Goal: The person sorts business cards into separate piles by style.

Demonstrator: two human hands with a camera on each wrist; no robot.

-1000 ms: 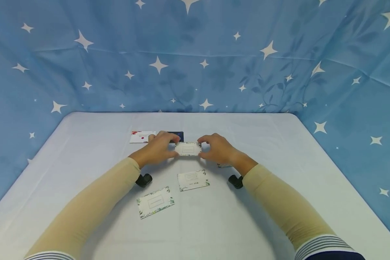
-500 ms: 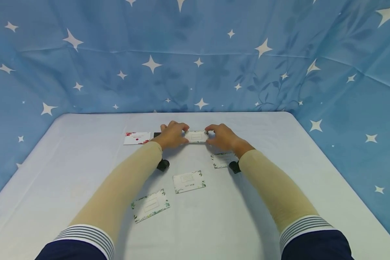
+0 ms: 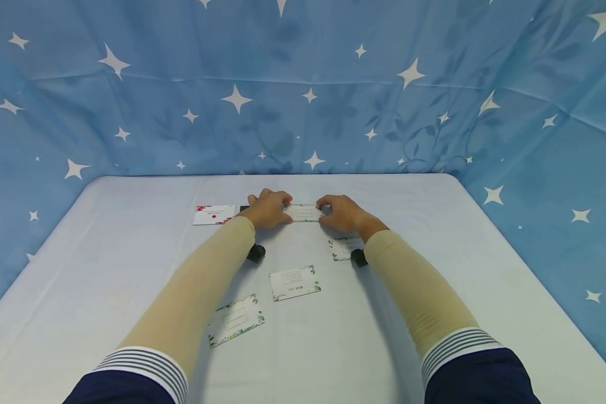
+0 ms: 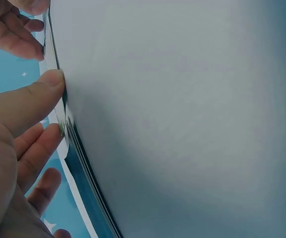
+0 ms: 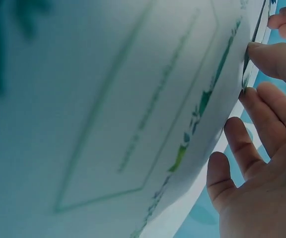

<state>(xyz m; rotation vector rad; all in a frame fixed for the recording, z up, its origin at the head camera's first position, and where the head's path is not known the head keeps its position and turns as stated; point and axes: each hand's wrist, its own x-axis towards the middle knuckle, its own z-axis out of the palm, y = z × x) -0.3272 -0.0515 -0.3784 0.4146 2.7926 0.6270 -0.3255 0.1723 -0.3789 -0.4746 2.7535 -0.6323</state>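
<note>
A small white card with a green leaf border [image 3: 303, 212] is low over the far middle of the white table [image 3: 434, 224], held at both short ends. My left hand [image 3: 274, 208] pinches its left end between thumb and fingers, as the left wrist view shows at the card's edge [image 4: 58, 106]. My right hand [image 3: 333, 212] pinches the right end. In the right wrist view another leaf-bordered card [image 5: 133, 124] lies flat and fills the frame, with my right hand [image 5: 259, 144] beyond it. Whether the held card touches the cloth, I cannot tell.
A red-flowered card [image 3: 214, 214] lies left of my left hand, and a dark card [image 3: 244, 209] peeks out behind it. Three more leaf-bordered cards lie nearer: one under my right wrist [image 3: 342, 248], one in the middle [image 3: 294, 282], one front left [image 3: 235, 320]. A blue star curtain [image 3: 303, 84] surrounds the table.
Both hands have carried the card away from me, from mid-table to the far row beside the dark card, and lowered it slightly. The other cards have not moved.
</note>
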